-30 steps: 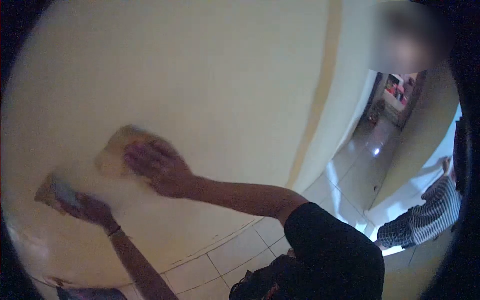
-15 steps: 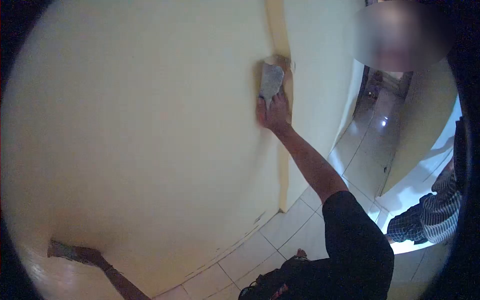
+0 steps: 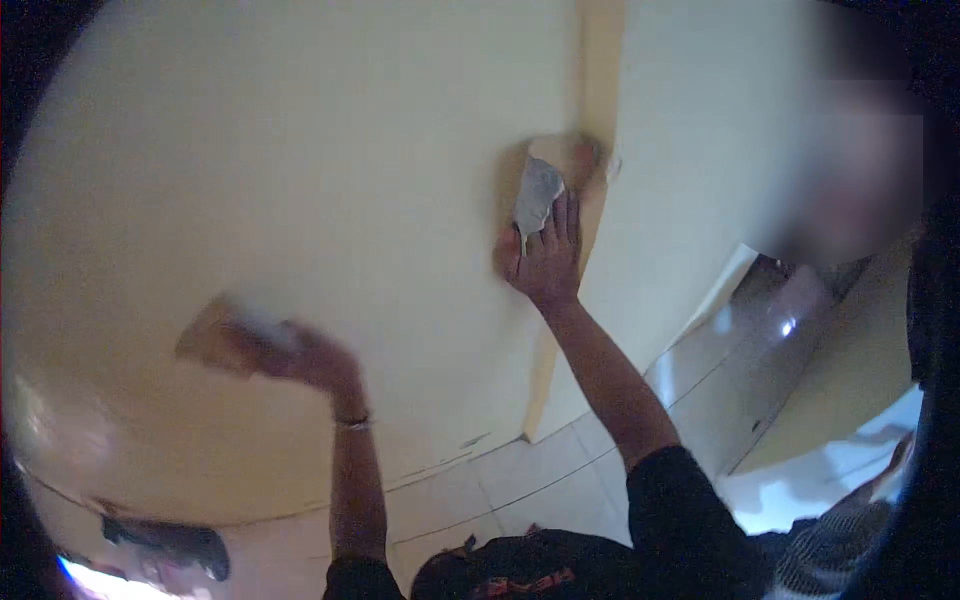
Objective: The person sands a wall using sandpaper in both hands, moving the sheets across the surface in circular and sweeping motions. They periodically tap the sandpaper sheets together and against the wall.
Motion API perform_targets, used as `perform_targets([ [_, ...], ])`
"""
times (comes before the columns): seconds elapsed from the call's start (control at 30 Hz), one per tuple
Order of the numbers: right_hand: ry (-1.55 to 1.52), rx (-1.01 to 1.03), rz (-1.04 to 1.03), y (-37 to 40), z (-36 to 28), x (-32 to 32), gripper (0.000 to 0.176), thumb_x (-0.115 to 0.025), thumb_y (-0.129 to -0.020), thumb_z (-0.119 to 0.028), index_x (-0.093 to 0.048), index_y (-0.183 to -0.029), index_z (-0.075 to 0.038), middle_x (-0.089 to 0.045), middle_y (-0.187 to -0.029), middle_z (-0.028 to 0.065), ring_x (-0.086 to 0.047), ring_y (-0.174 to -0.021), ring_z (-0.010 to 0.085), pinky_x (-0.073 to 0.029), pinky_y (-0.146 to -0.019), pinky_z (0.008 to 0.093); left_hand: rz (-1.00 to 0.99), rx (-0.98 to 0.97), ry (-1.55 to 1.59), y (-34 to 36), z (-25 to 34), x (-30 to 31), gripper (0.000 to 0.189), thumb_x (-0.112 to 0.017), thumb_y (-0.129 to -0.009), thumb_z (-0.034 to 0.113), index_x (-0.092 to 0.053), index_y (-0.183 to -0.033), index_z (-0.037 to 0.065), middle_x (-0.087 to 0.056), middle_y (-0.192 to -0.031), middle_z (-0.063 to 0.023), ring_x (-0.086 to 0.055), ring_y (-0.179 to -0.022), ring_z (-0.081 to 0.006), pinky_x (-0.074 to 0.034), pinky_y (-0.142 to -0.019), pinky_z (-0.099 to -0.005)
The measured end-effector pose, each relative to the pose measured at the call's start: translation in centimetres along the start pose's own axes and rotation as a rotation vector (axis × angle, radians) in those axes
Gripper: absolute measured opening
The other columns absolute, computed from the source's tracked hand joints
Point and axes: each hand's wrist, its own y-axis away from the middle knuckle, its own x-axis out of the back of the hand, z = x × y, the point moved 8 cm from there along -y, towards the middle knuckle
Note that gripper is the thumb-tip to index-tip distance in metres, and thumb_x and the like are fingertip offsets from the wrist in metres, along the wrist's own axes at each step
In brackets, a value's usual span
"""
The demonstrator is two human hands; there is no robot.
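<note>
Grey-and-tan pad (image 3: 540, 192): held against the cream wall (image 3: 400, 150), at the tan vertical strip (image 3: 603, 80); gripped at its lower end between thumb and fingers of the right hand (image 3: 548, 265).
Second pad (image 3: 212, 335), blurred: carried by the left hand (image 3: 305, 355); finger closure cannot be told.
Wristband (image 3: 352, 424): worn on the left wrist.
Tiled floor (image 3: 560, 472): seen below the wall.

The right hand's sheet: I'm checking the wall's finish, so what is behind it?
Pale wall shows around the sheet, and a yellowish strip runs above and below it. The surface behind the sheet and right hand is covered and cannot be seen.
</note>
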Motion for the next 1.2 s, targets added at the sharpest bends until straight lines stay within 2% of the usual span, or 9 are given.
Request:
perform_targets([
  [0.1, 0.037, 0.037, 0.012, 0.2, 0.1, -0.6, 0.049, -0.045, -0.079, -0.027, -0.038, -0.113, 0.008, -0.037, -0.120, 0.0291, -0.030, -0.119, 0.0430, -0.025, -0.097, 0.0539, -0.363, 0.223, 0.376, 5.1, 9.0, -6.1, 0.053, -0.038, -0.086, 0.023, -0.020, -0.134, 0.007, -0.011, -0.141, -0.0122, -0.008, -0.130, -0.0299, 0.003, -0.102, -0.0486],
  [0.17, 0.042, 0.030, 0.055, 1.0, 0.4, -1.1, 0.052, -0.045, -0.079, -0.029, -0.036, -0.116, 0.007, -0.036, -0.121, 0.0291, -0.029, -0.119, 0.0440, -0.024, -0.097, 0.0547, -0.495, -0.194, 0.079, 6.6, 16.1, -6.4, 0.051, -0.039, -0.084, 0.024, -0.027, -0.133, 0.015, -0.015, -0.140, -0.0150, -0.010, -0.129, -0.0327, 0.002, -0.099, -0.0545],
  [0.37, 0.115, -0.023, 0.040, 0.9, 1.2, -1.4, 0.051, -0.047, -0.077, -0.024, -0.036, -0.114, 0.010, -0.036, -0.119, 0.0328, -0.031, -0.115, 0.0474, -0.023, -0.098, 0.0537, -0.576, -0.266, 0.100, 6.5, 14.8, -6.1, 0.047, -0.038, -0.085, 0.028, -0.035, -0.129, 0.016, -0.020, -0.137, -0.0165, -0.014, -0.128, -0.0331, -0.002, -0.099, -0.0556],
  [0.47, 0.088, -0.021, 0.046, 1.8, 3.6, -1.9, 0.063, -0.041, -0.083, -0.029, -0.017, -0.126, 0.010, -0.020, -0.129, 0.0334, -0.021, -0.120, 0.0474, -0.017, -0.102, 0.0495, -0.529, -0.356, -0.021, 6.0, 11.4, -5.6, 0.046, -0.038, -0.084, 0.030, -0.038, -0.128, 0.016, -0.023, -0.137, -0.0157, -0.015, -0.128, -0.0315, -0.003, -0.100, -0.0547],
  [0.6, 0.117, -0.044, 0.059, 2.9, 3.9, -3.0, 0.064, -0.041, -0.083, -0.029, -0.016, -0.127, 0.010, -0.021, -0.128, 0.0336, -0.022, -0.120, 0.0458, -0.019, -0.101, 0.0479, -0.443, -0.121, 0.101, -0.7, -0.1, -1.2, 0.049, -0.048, -0.077, 0.025, -0.042, -0.124, 0.013, -0.035, -0.131, -0.0121, -0.028, -0.123, -0.0274, -0.011, -0.100, -0.0507],
  [0.73, -0.079, -0.104, 0.203, 3.8, 2.5, -2.7, 0.058, -0.038, -0.083, -0.030, -0.022, -0.126, 0.006, -0.024, -0.127, 0.0328, -0.021, -0.119, 0.0483, -0.017, -0.101, 0.0524, -0.181, -0.326, -0.039, -7.2, -13.2, 5.0, 0.049, -0.047, -0.079, 0.026, -0.041, -0.124, 0.008, -0.037, -0.129, -0.0139, -0.027, -0.123, -0.0286, -0.013, -0.101, -0.0476],
  [0.87, 0.265, 0.062, 0.129, 2.6, 1.8, -2.0, 0.058, -0.036, -0.086, -0.029, -0.014, -0.133, -0.003, -0.021, -0.133, 0.0255, -0.025, -0.124, 0.0361, -0.022, -0.101, 0.0445, 0.085, 0.213, 0.169, -11.8, -26.7, 9.7, 0.055, -0.042, -0.083, 0.031, -0.030, -0.128, 0.003, -0.028, -0.135, -0.0138, -0.023, -0.125, -0.0302, -0.013, -0.103, -0.0410],
  [1.03, -0.137, -0.290, 0.203, 3.8, 4.5, -2.3, 0.059, -0.038, -0.086, -0.030, -0.016, -0.131, 0.001, -0.018, -0.135, 0.0247, -0.021, -0.125, 0.0364, -0.018, -0.104, 0.0420, 0.048, 0.031, -0.026, -12.4, -27.2, 10.7, 0.059, -0.034, -0.086, 0.040, -0.027, -0.129, 0.000, -0.028, -0.135, -0.0132, -0.023, -0.126, -0.0255, -0.014, -0.103, -0.0404],
  [1.2, 0.121, -0.155, 0.187, 2.5, -2.8, -3.4, 0.058, -0.030, -0.091, -0.034, -0.014, -0.131, 0.005, -0.015, -0.138, 0.0198, -0.017, -0.127, 0.0342, -0.012, -0.104, 0.0429, 0.030, -0.090, -0.072, -12.6, -24.9, 11.0, 0.060, -0.023, -0.088, 0.043, -0.029, -0.129, -0.001, -0.030, -0.135, -0.0129, -0.025, -0.126, -0.0252, -0.013, -0.103, -0.0408],
])
